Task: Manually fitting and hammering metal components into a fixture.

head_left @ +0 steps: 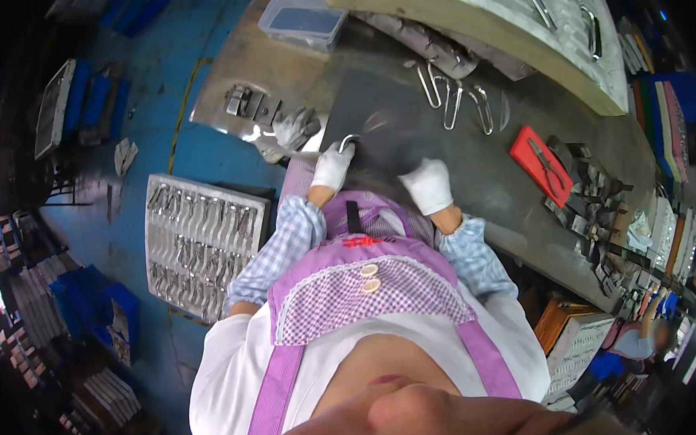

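My left hand (331,169), in a white glove, is closed around a shiny curved metal piece (349,142), whose hooked end shows past the fingers. My right hand (428,187), gloved too, is closed to the right of it, above the bench's near edge. Something dark and smeared by motion lies by its fingertips, and I cannot make out what it is. Beyond both hands, several bent shiny metal pieces (454,103) rest on the dark bench mat (380,92). A grey work glove (295,128) lies on the bench, just beyond my left hand.
At the right, pliers (551,175) lie on a red tray (525,144) beside a heap of metal blocks (590,203). A thick foam slab (463,7) with metal parts covers the far right. A clear plastic box (302,19) stands far left. A foam tray (206,246) of metal parts sits left of me.
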The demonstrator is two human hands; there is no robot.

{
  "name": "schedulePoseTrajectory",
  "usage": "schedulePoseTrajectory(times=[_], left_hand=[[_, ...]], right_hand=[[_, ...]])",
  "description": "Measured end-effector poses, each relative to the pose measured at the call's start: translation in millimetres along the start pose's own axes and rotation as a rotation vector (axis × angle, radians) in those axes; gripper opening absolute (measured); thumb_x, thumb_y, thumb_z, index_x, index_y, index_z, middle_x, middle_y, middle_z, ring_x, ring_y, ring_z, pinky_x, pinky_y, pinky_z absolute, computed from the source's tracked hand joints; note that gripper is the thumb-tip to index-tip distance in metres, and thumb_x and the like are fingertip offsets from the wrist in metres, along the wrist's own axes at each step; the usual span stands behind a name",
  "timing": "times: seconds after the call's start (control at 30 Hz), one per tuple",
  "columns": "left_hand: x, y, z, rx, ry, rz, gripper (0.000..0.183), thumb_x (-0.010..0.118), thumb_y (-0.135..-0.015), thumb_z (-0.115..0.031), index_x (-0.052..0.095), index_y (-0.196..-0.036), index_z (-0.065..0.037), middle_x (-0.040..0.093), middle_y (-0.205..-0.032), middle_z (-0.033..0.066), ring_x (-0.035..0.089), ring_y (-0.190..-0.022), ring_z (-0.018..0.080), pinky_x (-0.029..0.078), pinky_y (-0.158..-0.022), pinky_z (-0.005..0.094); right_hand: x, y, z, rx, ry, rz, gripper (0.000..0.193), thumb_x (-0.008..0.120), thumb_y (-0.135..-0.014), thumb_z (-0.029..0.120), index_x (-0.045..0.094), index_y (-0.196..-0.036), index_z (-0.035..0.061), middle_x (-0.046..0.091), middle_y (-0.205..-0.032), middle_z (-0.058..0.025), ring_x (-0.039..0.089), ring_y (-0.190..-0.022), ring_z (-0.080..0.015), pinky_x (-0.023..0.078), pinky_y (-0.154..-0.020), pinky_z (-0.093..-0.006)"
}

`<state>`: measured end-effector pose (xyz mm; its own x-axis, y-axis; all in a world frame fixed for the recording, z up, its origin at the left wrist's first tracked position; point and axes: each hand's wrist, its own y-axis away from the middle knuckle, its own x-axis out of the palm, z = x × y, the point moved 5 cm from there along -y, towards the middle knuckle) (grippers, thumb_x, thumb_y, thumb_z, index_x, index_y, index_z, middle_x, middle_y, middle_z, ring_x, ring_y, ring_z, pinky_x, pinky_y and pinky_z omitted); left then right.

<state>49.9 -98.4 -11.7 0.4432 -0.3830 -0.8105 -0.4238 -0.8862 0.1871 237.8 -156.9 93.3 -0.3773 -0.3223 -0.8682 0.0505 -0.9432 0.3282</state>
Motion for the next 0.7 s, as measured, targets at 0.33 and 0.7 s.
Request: schedulePoseTrajectory(times=[0.33,0.7], left_hand=[[-6,28,6,-0.127,0.835,0.060,0.029,0.068,-0.092,-0.020,0.061,-0.114,-0.002,0.067,-0.093,0.0030,0.060,-0.090,0.0066,0.050,-0.075,0.0204],[-25,40,4,-0.328,1.243,-0.193,0.033,0.050,-0.101,-0.027,0.063,-0.084,-0.002,0.055,-0.068,0.0011,0.051,-0.058,0.0092,0.042,-0.054,0.0254]], right_hand=[[-52,43,-37,-0.088,0.144,-0.945,0.025,0.073,-0.076,0.021,0.070,-0.099,0.0128,0.068,-0.084,-0.0058,0.066,-0.083,-0.0263,0.052,-0.072,-0.0404],[47,-22,38,0.003,-0.659,-0.128,0.051,0.066,-0.086,0.019,0.054,-0.133,0.0052,0.070,-0.104,-0.0204,0.069,-0.095,-0.0327,0.055,-0.082,-0.0393]])
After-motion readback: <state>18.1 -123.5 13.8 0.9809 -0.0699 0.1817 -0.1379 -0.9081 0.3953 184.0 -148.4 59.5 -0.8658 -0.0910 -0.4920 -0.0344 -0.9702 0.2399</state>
